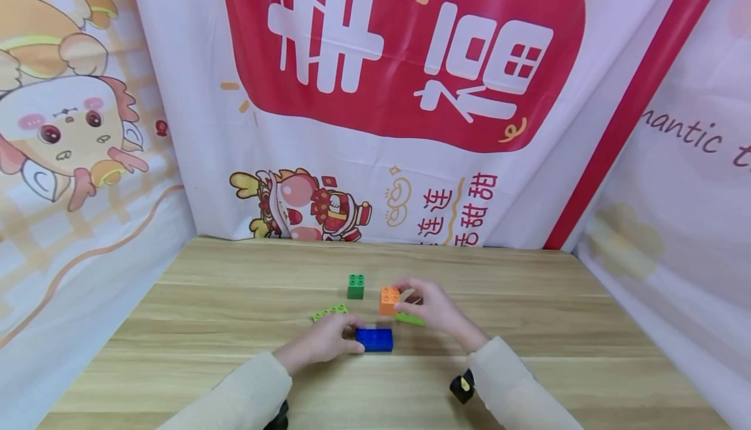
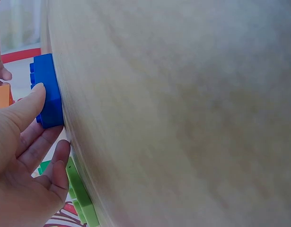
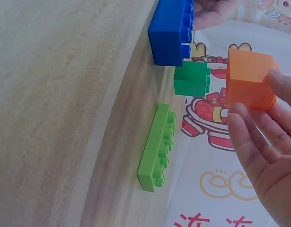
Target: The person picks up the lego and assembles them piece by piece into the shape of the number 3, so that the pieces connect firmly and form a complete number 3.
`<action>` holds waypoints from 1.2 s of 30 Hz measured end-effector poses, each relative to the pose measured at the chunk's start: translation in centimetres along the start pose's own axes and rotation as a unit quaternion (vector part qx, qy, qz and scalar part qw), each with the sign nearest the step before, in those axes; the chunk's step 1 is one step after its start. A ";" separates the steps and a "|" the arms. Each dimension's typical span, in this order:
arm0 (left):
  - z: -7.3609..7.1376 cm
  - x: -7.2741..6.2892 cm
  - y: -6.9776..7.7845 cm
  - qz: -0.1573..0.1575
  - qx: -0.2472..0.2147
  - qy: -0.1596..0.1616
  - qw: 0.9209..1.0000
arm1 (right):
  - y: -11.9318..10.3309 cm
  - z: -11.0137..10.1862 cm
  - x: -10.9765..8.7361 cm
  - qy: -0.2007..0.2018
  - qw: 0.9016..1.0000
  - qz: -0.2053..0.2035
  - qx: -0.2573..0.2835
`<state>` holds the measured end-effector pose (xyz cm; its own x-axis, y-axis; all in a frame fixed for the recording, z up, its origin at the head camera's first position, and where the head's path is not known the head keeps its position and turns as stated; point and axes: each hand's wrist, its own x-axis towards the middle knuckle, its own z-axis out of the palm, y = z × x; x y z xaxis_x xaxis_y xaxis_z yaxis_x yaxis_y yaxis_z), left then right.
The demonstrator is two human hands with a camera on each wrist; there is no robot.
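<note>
Orange block [image 3: 251, 81] sits pinched between right fingers [image 3: 242, 135]; left fingers [image 2: 42, 145] grip blue block [image 2: 51, 101].

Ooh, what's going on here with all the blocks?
Someone's right hand is holding an orange block up off the table, while the left hand grips a blue block. A green block stands farther back. One light green brick lies near the left hand, and another light green brick lies near the right.
</note>
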<state>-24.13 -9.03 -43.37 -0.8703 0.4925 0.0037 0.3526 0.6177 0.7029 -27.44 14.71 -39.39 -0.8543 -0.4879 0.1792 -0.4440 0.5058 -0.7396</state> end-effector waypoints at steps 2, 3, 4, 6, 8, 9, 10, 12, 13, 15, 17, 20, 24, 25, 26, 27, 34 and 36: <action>0.0 0.0 0.1 0.000 0.000 0.000 1.000 | 0.0 0.1 -0.1 -0.001 1.000 -0.003 -0.001; 0.0 0.0 0.1 0.001 0.001 0.000 1.000 | 0.0 0.1 -0.1 -0.001 1.000 -0.006 -0.001; 0.0 0.0 0.1 0.003 0.001 0.000 1.000 | 0.0 0.2 -0.2 -0.002 1.000 -0.009 -0.002; 0.0 -0.1 0.1 0.005 0.000 0.000 1.000 | 0.1 0.3 -0.3 -0.003 1.000 -0.015 -0.003; 0.0 -0.1 0.1 0.008 0.001 0.001 1.000 | 0.1 0.4 -0.4 -0.003 1.000 -0.017 -0.001; 0.0 -0.1 0.1 0.009 0.001 0.001 1.000 | 0.1 0.5 -0.5 -0.002 1.000 -0.020 -0.001; 0.0 -0.1 0.1 0.011 0.001 0.002 1.000 | 0.2 0.5 -0.5 -0.002 1.000 -0.022 -0.001; 0.0 0.0 0.0 0.010 0.003 0.002 1.000 | 0.2 0.5 -0.6 -0.001 1.000 -0.027 0.000; 0.0 0.0 0.0 0.009 0.003 0.002 1.000 | 0.2 0.5 -0.6 -0.001 1.000 -0.030 0.000; 0.0 0.0 0.0 0.007 0.004 0.002 1.000 | 0.3 0.5 -0.7 -0.002 0.999 -0.032 0.003; 0.0 0.0 0.0 0.005 0.004 0.002 1.000 | 0.2 0.5 -0.8 -0.005 0.999 -0.032 0.004; 0.0 0.0 0.0 0.003 0.002 0.000 1.000 | 0.2 0.5 -1.0 -0.010 1.000 -0.023 0.009; 0.0 0.0 0.1 -0.004 0.000 -0.003 1.000 | 0.2 0.6 -1.3 -0.013 1.000 -0.011 0.011; 0.0 0.0 0.1 -0.006 -0.001 -0.004 1.000 | 0.2 0.6 -1.4 -0.013 1.000 -0.010 0.011; 0.0 0.0 0.1 -0.007 0.000 -0.004 1.000 | 0.2 0.7 -1.5 -0.013 1.000 -0.009 0.011; 0.0 -0.1 0.1 -0.008 -0.001 -0.004 1.000 | 0.3 0.7 -1.6 -0.015 1.000 -0.012 0.012; -0.1 0.0 0.2 -0.009 -0.003 -0.007 1.000 | 0.6 1.4 -2.0 -0.023 0.999 -0.021 0.023; -0.1 0.0 0.2 -0.009 -0.003 -0.007 1.000 | 0.7 1.5 -2.1 -0.022 0.999 -0.021 0.022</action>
<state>-24.06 -8.92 -43.16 -0.8719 0.4893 -0.0187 0.3344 0.6229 0.7072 -25.50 14.97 -41.26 -0.8227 -0.5383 0.1827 -0.4654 0.4533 -0.7602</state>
